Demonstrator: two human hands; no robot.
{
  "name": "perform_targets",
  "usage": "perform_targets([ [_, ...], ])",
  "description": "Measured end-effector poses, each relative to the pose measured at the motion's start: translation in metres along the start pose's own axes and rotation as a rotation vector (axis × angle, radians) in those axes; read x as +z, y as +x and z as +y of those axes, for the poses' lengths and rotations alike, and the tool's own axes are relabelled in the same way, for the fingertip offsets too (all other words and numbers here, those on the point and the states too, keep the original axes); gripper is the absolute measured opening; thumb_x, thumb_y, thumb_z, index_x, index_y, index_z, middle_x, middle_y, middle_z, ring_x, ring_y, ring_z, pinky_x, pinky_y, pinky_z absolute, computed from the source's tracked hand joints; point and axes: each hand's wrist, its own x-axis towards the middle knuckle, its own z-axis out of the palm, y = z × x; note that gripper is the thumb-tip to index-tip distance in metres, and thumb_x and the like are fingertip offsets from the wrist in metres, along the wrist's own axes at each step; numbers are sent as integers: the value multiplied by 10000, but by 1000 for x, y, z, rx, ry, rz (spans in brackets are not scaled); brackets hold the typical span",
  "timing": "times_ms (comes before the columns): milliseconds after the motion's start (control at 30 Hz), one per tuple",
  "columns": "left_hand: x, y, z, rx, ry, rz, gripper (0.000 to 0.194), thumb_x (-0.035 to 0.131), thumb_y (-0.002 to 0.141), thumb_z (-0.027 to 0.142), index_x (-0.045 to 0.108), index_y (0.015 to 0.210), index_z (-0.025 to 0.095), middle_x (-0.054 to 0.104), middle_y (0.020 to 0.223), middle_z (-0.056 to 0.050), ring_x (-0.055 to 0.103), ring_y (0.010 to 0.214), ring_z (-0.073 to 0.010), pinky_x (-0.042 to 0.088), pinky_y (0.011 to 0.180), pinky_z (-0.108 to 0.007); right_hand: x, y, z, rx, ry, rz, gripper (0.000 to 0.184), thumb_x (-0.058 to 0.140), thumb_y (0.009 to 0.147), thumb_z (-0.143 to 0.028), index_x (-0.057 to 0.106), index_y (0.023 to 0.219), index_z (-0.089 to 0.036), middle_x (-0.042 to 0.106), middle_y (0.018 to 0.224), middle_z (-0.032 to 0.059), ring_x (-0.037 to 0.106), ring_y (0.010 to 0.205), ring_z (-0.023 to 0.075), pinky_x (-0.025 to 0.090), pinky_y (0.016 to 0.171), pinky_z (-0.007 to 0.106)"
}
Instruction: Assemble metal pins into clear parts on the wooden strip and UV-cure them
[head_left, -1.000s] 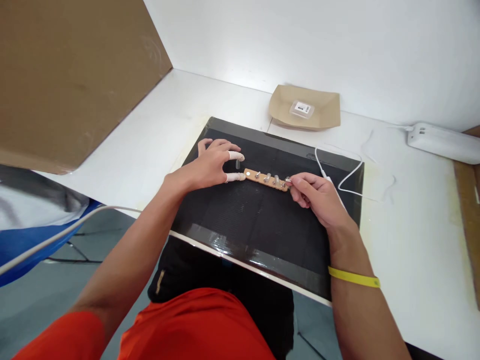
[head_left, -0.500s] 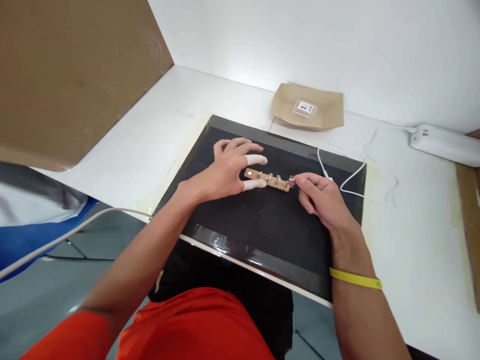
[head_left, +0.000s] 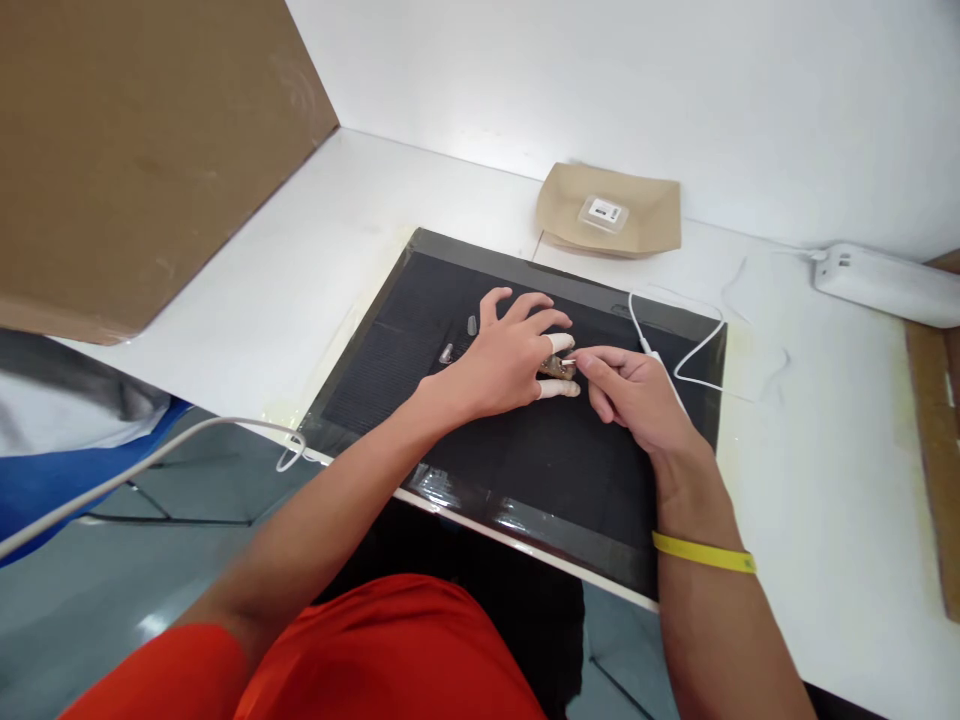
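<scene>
My left hand (head_left: 514, 355) reaches over a narrow wooden strip (head_left: 559, 368) on a black mat (head_left: 480, 450). Its thumb and forefinger, both in white finger cots, lie along the two long sides of the strip's right end; the other fingers are spread. Small metal fittings show on the strip, most of which is hidden under the hand. My right hand (head_left: 637, 390) pinches a small, thin, pale piece (head_left: 568, 362) over that end, too small to name. Left of my left hand lie two small clear pieces, one upper piece (head_left: 472, 325) and one lower piece (head_left: 446, 353), shaped like nail tips.
A brown paper tray (head_left: 649, 230) holding a clear labelled case (head_left: 603, 213) stands at the back. White cable (head_left: 701, 352) crosses the mat's right side. A white power strip (head_left: 892, 283) lies far right, and a large brown board (head_left: 150, 160) rises at the left.
My left hand has slid right along the strip, covering most of it and baring the two clear pieces. My right hand stays at the strip's right end, still pinching.
</scene>
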Motion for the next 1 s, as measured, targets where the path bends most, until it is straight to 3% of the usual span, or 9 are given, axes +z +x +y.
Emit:
perform_targets([
  [233, 6, 3, 7, -58, -4, 71, 184, 680, 948, 334, 777, 1066, 232, 732, 1324, -75, 523, 1380, -323, 174, 1199, -630, -1, 0, 0, -8, 4, -14, 468, 716, 867, -626, 769, 961, -170, 509, 411, -56, 308, 369, 75, 161, 400, 248],
  [500, 10, 2, 12, -54, 6, 87, 155, 670, 912, 274, 800, 989, 236, 767, 1235, -72, 557, 1325, -323, 189, 1193, -654, -5, 1, 5, -36, 96, -21, 424, 726, 880, -588, 761, 981, -178, 500, 407, -68, 287, 351, 65, 146, 392, 242],
  [1000, 14, 0, 15, -97, 97, 177, 156, 725, 898, 357, 796, 914, 220, 774, 1196, -68, 573, 1274, -321, 202, 1169, -629, -8, 2, 6, -84, 219, 41, 408, 790, 831, -579, 760, 903, -179, 490, 386, -72, 297, 329, 51, 149, 381, 219],
])
